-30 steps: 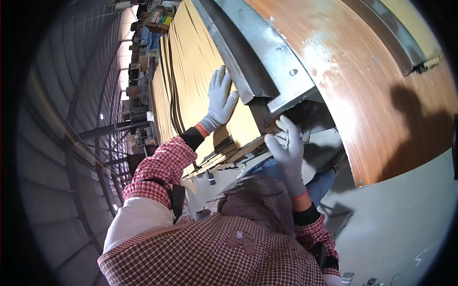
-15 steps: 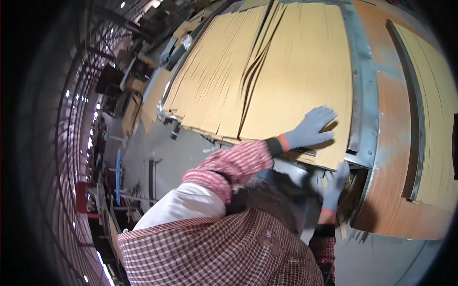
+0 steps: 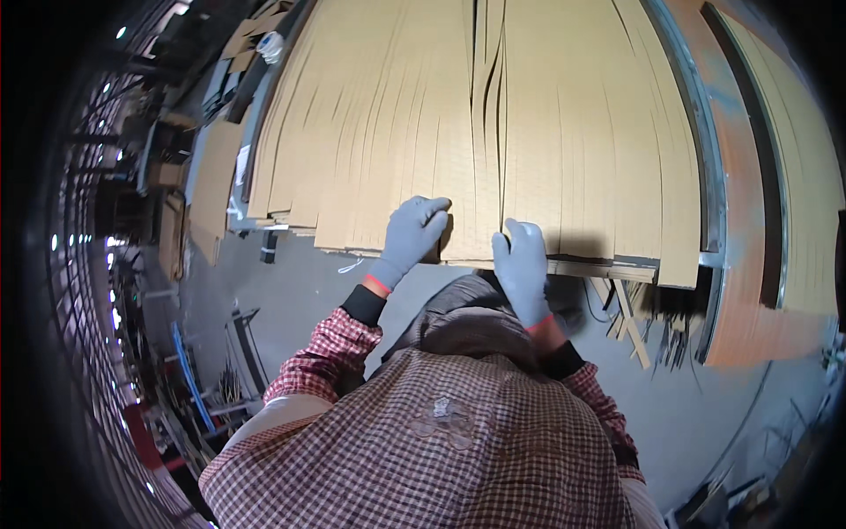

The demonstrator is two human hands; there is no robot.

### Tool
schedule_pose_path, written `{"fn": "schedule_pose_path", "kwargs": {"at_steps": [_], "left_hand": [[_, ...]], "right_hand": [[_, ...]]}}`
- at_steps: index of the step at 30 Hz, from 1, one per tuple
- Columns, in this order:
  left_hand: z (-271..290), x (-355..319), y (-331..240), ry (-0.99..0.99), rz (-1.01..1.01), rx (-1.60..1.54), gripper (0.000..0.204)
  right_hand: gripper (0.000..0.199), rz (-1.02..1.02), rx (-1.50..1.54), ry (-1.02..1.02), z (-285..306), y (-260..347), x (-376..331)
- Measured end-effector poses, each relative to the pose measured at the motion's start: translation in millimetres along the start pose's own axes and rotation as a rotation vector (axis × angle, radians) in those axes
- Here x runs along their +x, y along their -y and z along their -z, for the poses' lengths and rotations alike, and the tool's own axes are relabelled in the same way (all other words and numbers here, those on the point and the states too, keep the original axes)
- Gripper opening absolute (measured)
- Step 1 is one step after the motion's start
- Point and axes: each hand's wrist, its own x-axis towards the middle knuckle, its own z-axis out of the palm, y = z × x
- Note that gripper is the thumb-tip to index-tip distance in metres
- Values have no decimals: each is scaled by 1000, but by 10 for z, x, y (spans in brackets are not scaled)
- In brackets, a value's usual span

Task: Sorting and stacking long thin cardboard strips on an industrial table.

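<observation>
Left hand (image 3: 411,233) and right hand (image 3: 523,271) seemingly touch the cardboard strips (image 3: 397,123).

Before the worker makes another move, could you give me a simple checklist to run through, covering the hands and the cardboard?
1. Hands protected: ok. The left hand and right hand wear grey gloves.
2. Hands at the near edge: ok. Both are over the near edge of the cut cardboard strips.
3. Firm grip: cannot tell. What the fingertips press or pinch is hidden.
4. Strips closed up: not ok. Dark gaps show between strips near the middle.
5. Near edge even: not ok. It steps at the left.
6. Cuffs snug: ok. The black cuffs sit close around both wrists.
</observation>
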Motion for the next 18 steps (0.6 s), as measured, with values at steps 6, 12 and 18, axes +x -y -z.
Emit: {"fn": "schedule_pose_path", "kwargs": {"at_steps": [6,12,18], "left_hand": [[-11,101,253,130,-97,-102,21],[7,149,319,156,-120,-134,23],[20,167,373,149,-184,-143,24]], "right_hand": [[29,-27,-179,-114,-273,289,-105],[33,48,-216,-244,-278,386,-126],[37,-559,473,-49,-243,342,-74]]}}
